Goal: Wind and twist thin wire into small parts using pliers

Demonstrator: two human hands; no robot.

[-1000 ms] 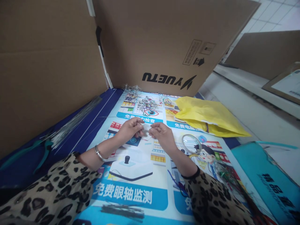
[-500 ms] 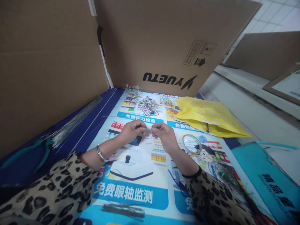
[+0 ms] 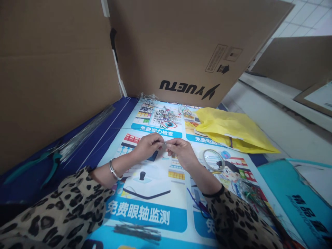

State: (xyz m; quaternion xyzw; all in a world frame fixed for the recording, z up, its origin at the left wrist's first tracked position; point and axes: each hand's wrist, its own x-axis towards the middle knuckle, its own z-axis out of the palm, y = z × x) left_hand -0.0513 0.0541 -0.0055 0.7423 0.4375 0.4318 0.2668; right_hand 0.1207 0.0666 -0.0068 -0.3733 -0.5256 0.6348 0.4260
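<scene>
My left hand [image 3: 149, 147] and my right hand [image 3: 181, 151] meet over the middle of the printed sheet [image 3: 153, 180]. Thumb and index finger of each hand are pinched together, the fingertips almost touching. A tiny pale bit shows between them, too small to name. Near the sheet's front edge lies a short bundle of thin metal wires [image 3: 137, 231]. Beyond my hands are tangled thin wires [image 3: 166, 116] with coloured bits. To the right of my right hand rests a clear round ring [image 3: 213, 160], like a roll of tape.
Long straight wires [image 3: 85, 131] and teal-handled pliers [image 3: 52, 169] lie at left on the blue surface. Tall cardboard panels [image 3: 166, 45] stand behind and left. A yellow bag [image 3: 233, 129] and a teal box [image 3: 290, 193] sit at right, with more tangled wires [image 3: 250, 193] beside my right sleeve.
My fingertips have come a little closer together, and my right fingers have turned slightly. The whole view has shifted a little; the other things lie as before.
</scene>
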